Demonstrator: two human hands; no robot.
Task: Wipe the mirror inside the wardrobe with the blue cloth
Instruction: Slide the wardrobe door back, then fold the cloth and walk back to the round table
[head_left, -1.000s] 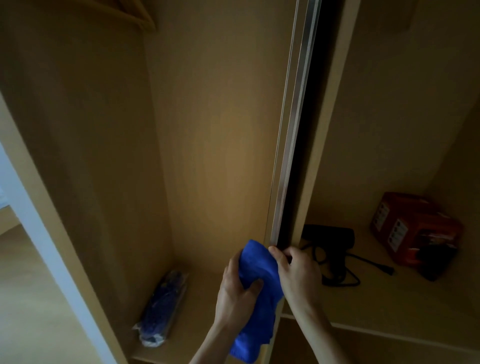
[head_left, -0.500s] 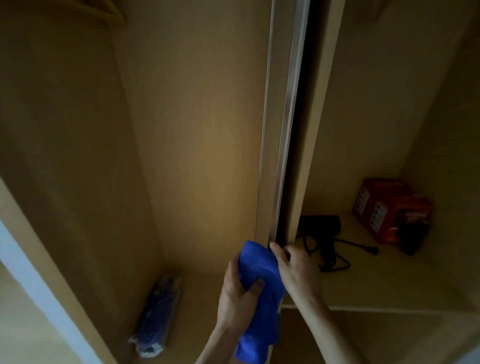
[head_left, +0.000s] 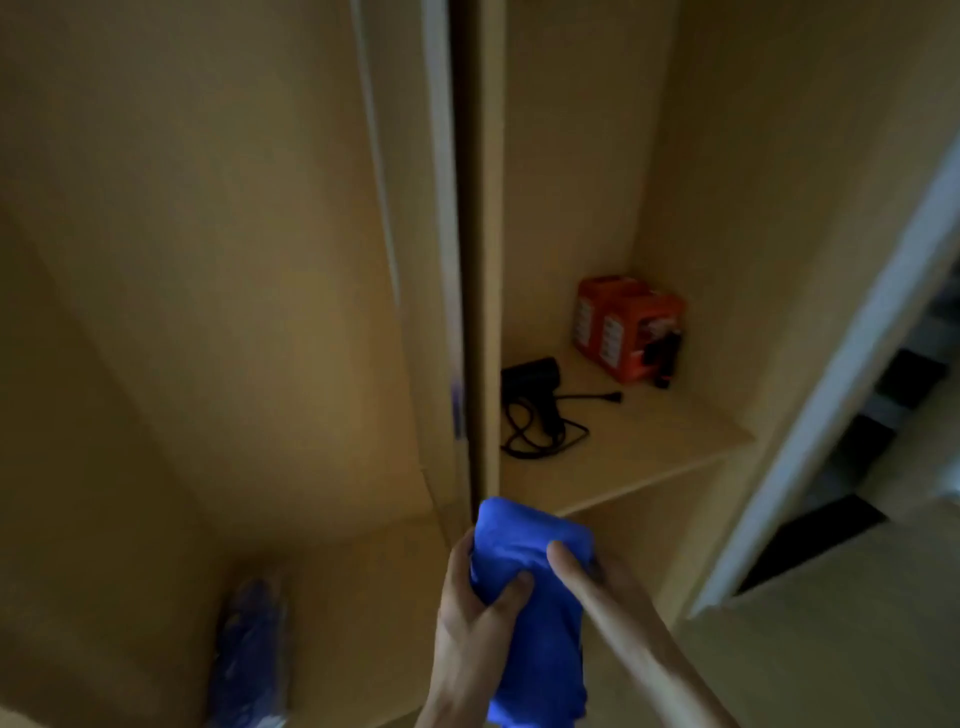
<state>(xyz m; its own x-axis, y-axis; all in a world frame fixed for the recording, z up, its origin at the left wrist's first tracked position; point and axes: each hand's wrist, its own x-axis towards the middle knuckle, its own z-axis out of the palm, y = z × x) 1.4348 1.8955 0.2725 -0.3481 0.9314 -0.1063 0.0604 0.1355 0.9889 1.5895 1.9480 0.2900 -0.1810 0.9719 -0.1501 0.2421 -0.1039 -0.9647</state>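
- The cloth (head_left: 530, 587) hung low at centre, near the divider's (head_left: 488, 260) foot.
- The left hand (head_left: 467, 618) gripped its left side, thumb curled in.
- The right hand (head_left: 597, 577) pinched its right edge, fingers hidden.
- Far right, a dryer (head_left: 535, 384) and red box (head_left: 623, 327) sat on a shelf (head_left: 649, 447).

The left hand (head_left: 475, 605) grips the blue cloth (head_left: 524, 535), thumb curled in front. The right hand (head_left: 576, 577) lays its thumb on it, seemingly pinching.

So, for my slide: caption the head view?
Left hand and right hand hold blue cloth at open wardrobe; hair dryer on shelf.
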